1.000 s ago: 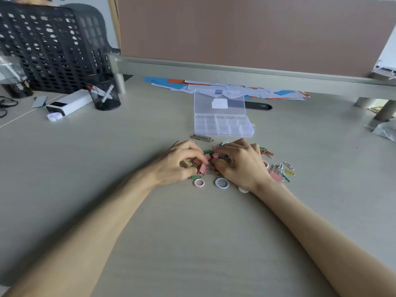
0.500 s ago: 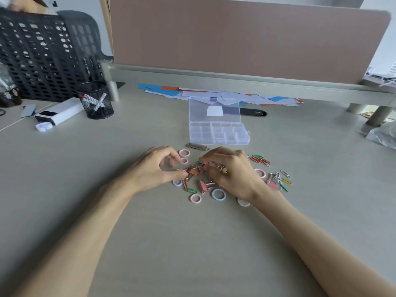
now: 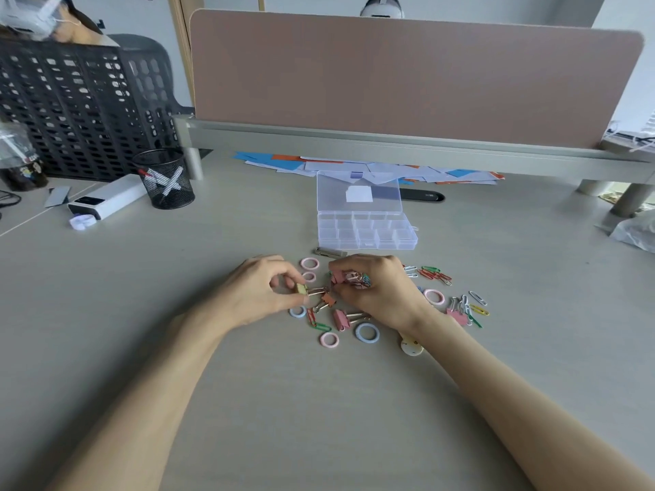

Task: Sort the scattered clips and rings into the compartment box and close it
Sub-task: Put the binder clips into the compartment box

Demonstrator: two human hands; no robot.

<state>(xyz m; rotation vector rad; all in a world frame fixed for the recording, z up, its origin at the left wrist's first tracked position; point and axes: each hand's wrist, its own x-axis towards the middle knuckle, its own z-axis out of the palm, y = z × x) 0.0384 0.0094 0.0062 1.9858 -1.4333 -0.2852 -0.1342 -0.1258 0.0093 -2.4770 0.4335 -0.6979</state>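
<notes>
Your left hand (image 3: 264,290) pinches a small yellow-green binder clip (image 3: 302,289) between thumb and forefinger, its wire handles pointing right toward the middle of the pile. Your right hand (image 3: 381,290) is clenched around a bunch of binder clips (image 3: 351,279), pink bodies and wire loops showing at the fingertips; how many it grasps cannot be told.

The compartment box (image 3: 367,230) sits straight ahead of both hands, farther from you on the bench (image 3: 212,402), lid tipped back and open. Its compartments look empty, so the sorting has, by my judgement, barely begun. The box's long side runs left to right across your view, and its near edge lies just beyond your right knuckles. The right hand is the nearer one: the box lies almost directly ahead of it, while the left would have to travel forward and to the right. The likely next move is a short reach forward with the right grip, dropping the clips into one of the front cells.

The rest lies scattered around your hands: an orange binder clip (image 3: 329,299) and a pink binder clip (image 3: 341,319) between the wrists, pink rings (image 3: 309,264) near the left fingertips, a blue ring (image 3: 367,333) and another pink ring (image 3: 329,339) nearer you, and coloured paper clips (image 3: 434,274) to the right of the right hand. A grey metal clip (image 3: 330,252) lies between the pile and the box, in the path of a low reach.
</notes>
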